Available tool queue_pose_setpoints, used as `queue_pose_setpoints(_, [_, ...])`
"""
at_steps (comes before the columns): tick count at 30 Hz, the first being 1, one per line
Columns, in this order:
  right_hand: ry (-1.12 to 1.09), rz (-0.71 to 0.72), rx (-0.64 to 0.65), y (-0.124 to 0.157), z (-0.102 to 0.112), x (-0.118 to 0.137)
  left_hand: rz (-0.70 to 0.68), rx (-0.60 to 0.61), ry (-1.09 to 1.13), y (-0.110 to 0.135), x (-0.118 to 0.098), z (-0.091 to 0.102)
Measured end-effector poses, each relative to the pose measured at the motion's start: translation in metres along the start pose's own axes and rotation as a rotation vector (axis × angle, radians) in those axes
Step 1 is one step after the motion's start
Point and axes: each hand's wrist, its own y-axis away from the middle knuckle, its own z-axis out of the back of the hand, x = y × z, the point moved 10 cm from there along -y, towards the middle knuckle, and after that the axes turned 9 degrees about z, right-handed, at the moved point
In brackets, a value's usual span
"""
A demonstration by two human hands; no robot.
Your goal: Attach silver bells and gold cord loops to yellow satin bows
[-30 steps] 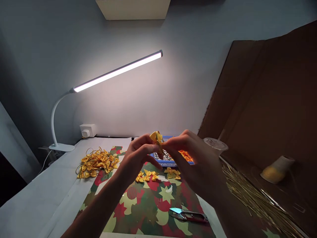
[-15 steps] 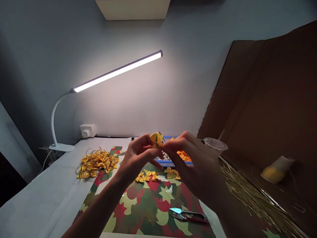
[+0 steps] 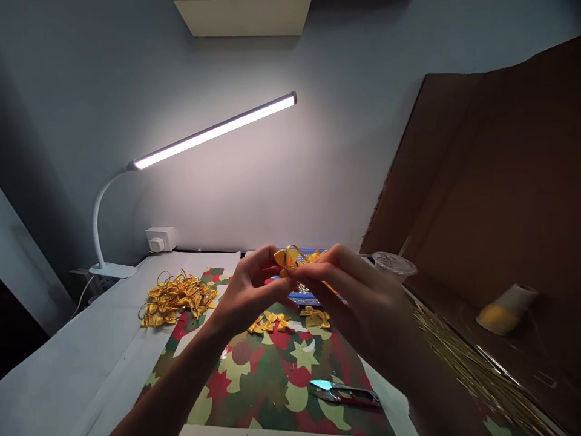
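Note:
A yellow ribbon bow (image 3: 284, 259) is pinched between the fingertips of both hands above the mat. A thin gold cord (image 3: 297, 249) loops up over the bow. My left hand (image 3: 254, 283) grips the bow from the left, thumb and fingers closed. From the right, the closed fingertips of my right hand (image 3: 354, 284) press at the bow's middle, where the cord is. Below them several loose yellow bows (image 3: 275, 321) lie on the patterned mat (image 3: 272, 381), with more yellow bows (image 3: 315, 317) to their right.
A pile of corded yellow bows (image 3: 179, 297) lies at left. Behind my hands is a blue basket (image 3: 305, 299). Thread snips (image 3: 345, 393) rest on the mat. Gold cords (image 3: 472, 363), a lidded cup (image 3: 394, 264) and cardboard (image 3: 454, 181) are at right; a lamp (image 3: 215, 130) shines above.
The gold cord now stands up in a loop over the bow, and the bow has turned slightly. My right hand has shifted a little; the things on the table are unmoved.

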Motion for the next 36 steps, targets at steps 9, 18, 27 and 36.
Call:
queue_pose_setpoints(9, [0.049,-0.030,-0.073,0.002,0.003,-0.008,0.024,-0.140,0.053,-0.004,0.004,0.018])
queue_pose_setpoints(18, [-0.172,-0.255,-0.036,0.020,-0.009,-0.031,0.221,-0.068,0.035,0.005,0.034,0.020])
queue_pose_setpoints(27, [-0.758,-0.795,0.133,0.140,-0.099,-0.045,0.743,0.078,0.130,0.069,0.169,0.023])
queue_pose_setpoints(36, [-0.682,-0.706,0.135,0.154,-0.101,-0.027,0.859,0.202,0.101,0.085,0.199,0.013])
